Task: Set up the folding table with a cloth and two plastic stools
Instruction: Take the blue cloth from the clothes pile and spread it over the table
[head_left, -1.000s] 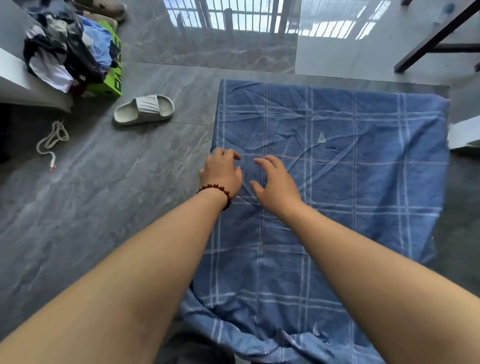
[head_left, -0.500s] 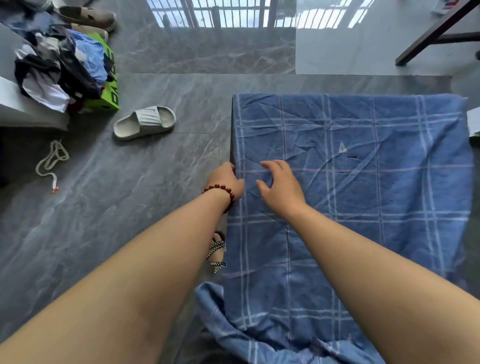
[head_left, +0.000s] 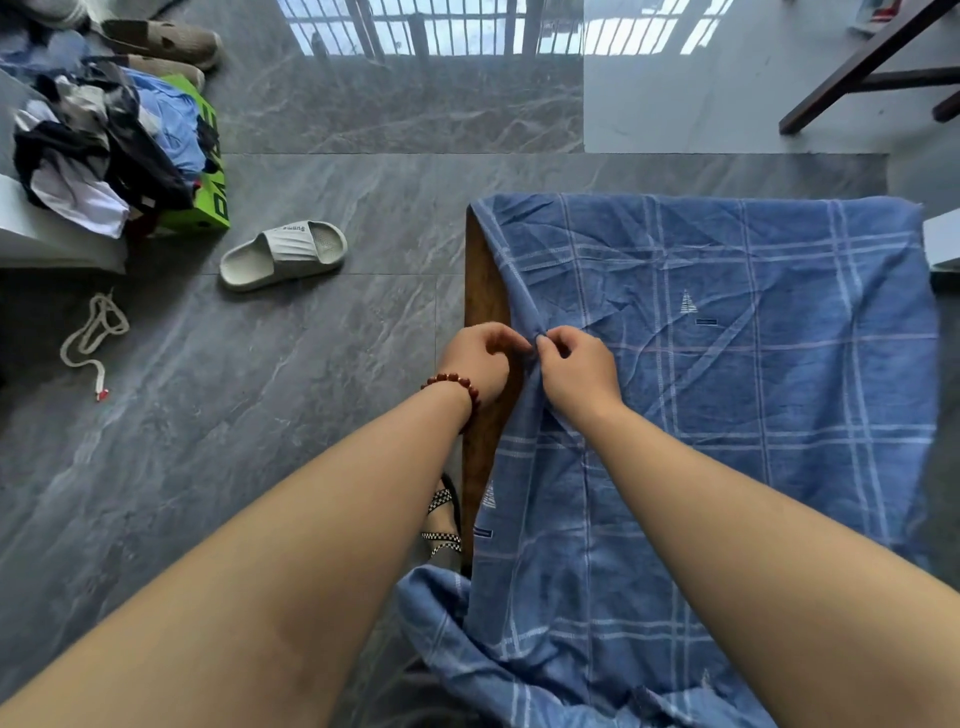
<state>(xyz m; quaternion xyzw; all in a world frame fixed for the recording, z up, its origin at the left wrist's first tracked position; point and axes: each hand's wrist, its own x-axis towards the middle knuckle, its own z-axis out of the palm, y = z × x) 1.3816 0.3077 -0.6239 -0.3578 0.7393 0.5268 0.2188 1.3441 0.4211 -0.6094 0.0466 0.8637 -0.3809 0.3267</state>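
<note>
A blue checked cloth (head_left: 727, 395) covers most of the folding table, whose brown wooden top (head_left: 483, 291) shows as a bare strip along the left edge. My right hand (head_left: 576, 374) pinches the cloth's left edge into a raised fold. My left hand (head_left: 478, 364), with a red bead bracelet on the wrist, has its fingers curled right beside that fold; whether they hold cloth I cannot tell. The cloth's near end hangs off the table in a bunch (head_left: 467, 649). No stools are in view.
Grey tiled floor lies to the left. On it are a grey slipper (head_left: 283, 253), a white cord (head_left: 93, 332), a green box (head_left: 208, 171) under a heap of clothes, and shoes (head_left: 161, 41). A dark wooden furniture leg (head_left: 852, 67) stands far right. My sandalled foot (head_left: 441, 525) is beside the table.
The cloth has slid to the right, baring the table's left wooden edge. My hands went from lying on the cloth to the right one pinching its left edge.
</note>
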